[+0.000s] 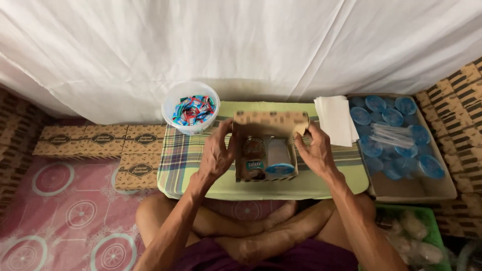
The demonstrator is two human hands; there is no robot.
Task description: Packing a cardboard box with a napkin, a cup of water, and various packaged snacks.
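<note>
Snack box (pixel 266 150) sits mid low table (pixel 201 180), already filled: sealed cup (pixel 279 163), wrapped snacks inside. Left hand (pixel 217 153), right hand (pixel 314 150) each pinch box flap, lid half up, not shut yet. Candy bowl (pixel 191 108) just left-behind box, napkins (pixel 335 119) right.

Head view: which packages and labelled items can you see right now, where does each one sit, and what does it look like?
Open cardboard box: table centre, brown patterned, held by left hand and right hand.
Sealed cup: inside the box, blue-rimmed lid.
Snack packets: inside the box, left of the cup, printed labels.
Wrapped candies: in a clear tub, far left of the table, red and blue.
Flat boxes: floor left, brown with dark oval emblems.
Blue-lidded cups: carton at right.
</note>
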